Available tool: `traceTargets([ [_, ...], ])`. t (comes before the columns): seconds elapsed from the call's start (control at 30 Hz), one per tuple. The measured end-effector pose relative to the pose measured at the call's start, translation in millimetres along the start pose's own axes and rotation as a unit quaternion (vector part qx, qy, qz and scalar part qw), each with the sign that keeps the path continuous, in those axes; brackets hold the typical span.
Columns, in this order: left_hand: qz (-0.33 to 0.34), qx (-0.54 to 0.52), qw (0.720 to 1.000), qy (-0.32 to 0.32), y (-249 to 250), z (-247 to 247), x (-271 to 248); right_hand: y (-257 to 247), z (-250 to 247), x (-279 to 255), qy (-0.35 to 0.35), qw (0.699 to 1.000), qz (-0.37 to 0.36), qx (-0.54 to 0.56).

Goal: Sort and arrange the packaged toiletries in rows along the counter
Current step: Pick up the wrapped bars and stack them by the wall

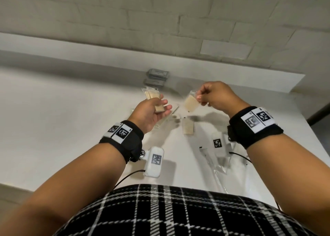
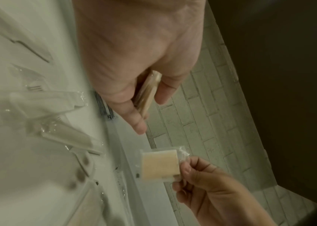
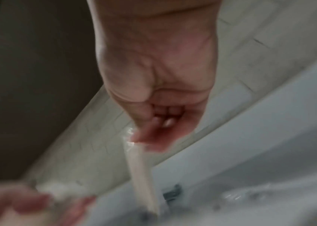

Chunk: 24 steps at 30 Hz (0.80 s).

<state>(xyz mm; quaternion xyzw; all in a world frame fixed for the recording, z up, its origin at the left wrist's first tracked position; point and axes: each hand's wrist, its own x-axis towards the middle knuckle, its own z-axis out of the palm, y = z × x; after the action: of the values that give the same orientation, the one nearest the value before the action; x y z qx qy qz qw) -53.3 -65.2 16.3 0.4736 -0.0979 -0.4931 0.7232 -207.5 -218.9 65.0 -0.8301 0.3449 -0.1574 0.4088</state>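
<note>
My left hand [image 1: 160, 108] is raised above the white counter [image 1: 71, 110], gripping a small stack of flat beige packets [image 1: 152, 98] in clear wrap. In the left wrist view that stack [image 2: 146, 93] shows edge-on between thumb and fingers. To its right, my right hand [image 1: 200, 98] pinches one single beige packet [image 1: 190, 103] by its clear top seam, so it hangs free. This packet [image 2: 160, 164] faces the left wrist camera and appears edge-on and blurred [image 3: 142, 168] in the right wrist view. The two hands are apart.
One beige packet [image 1: 187, 127] and a few more [image 1: 174, 117] lie on the counter below the hands. Two grey packets [image 1: 157, 73] sit at the back by the brick wall. Long clear-wrapped white items [image 1: 214, 164] lie front right, near the counter's right edge.
</note>
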Motion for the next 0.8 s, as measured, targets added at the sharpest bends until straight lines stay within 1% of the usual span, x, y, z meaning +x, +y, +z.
traceTargets([
  [0.03, -0.003, -0.002, 1.0, 0.0, -1, 0, 1, 2, 3, 2, -0.007, 1.0, -0.004, -0.013],
  [0.1, -0.015, -0.012, 1.0, -0.007, -3, -1, 1, 6, 10, 7, -0.024, 0.996, -0.001, -0.088],
  [0.13, -0.021, -0.018, 0.999, -0.016, -3, -1, 0, 9, 13, 11, -0.04, 0.991, 0.008, -0.131],
  [0.2, -0.032, -0.024, 0.998, -0.038, -3, -3, 0, 14, 21, 18, -0.083, 0.98, 0.023, -0.178],
  [0.33, -0.03, 0.004, 0.996, -0.087, -2, -8, -4, 25, 42, 31, -0.142, 0.95, 0.019, -0.278],
  [0.4, -0.021, 0.027, 0.996, -0.085, -3, -11, -5, 33, 51, 35, -0.148, 0.932, 0.019, -0.329],
  [0.47, -0.011, 0.042, 0.997, -0.065, -4, -14, -3, 37, 57, 37, -0.123, 0.93, 0.028, -0.346],
  [0.5, -0.007, 0.048, 0.997, -0.053, -4, -16, -3, 36, 59, 39, -0.097, 0.936, 0.029, -0.336],
  [0.53, -0.003, 0.053, 0.998, -0.042, -3, -18, -2, 33, 59, 39, -0.065, 0.951, 0.025, -0.302],
  [0.57, 0.002, 0.058, 0.998, -0.033, -2, -19, -1, 27, 59, 39, -0.038, 0.971, 0.016, -0.237],
  [0.6, 0.005, 0.06, 0.998, -0.027, -2, -20, 0, 19, 57, 36, -0.025, 0.989, 0.007, -0.147],
  [0.63, 0.007, 0.062, 0.998, -0.023, 0, -20, 0, 10, 55, 32, -0.034, 0.998, 0.003, -0.057],
  [0.67, 0.01, 0.063, 0.998, -0.023, 1, -19, -1, -2, 52, 26, -0.064, 0.998, -0.001, 0.015],
  [0.73, 0.014, 0.067, 0.997, -0.034, 1, -15, -1, -19, 50, 14, -0.139, 0.987, -0.014, 0.079],
  [0.77, 0.017, 0.07, 0.997, -0.04, 1, -13, -1, -24, 52, 11, -0.155, 0.983, -0.025, 0.093],
  [0.8, 0.023, 0.071, 0.996, -0.046, 2, -10, -1, -26, 54, 10, -0.148, 0.983, -0.036, 0.108],
])
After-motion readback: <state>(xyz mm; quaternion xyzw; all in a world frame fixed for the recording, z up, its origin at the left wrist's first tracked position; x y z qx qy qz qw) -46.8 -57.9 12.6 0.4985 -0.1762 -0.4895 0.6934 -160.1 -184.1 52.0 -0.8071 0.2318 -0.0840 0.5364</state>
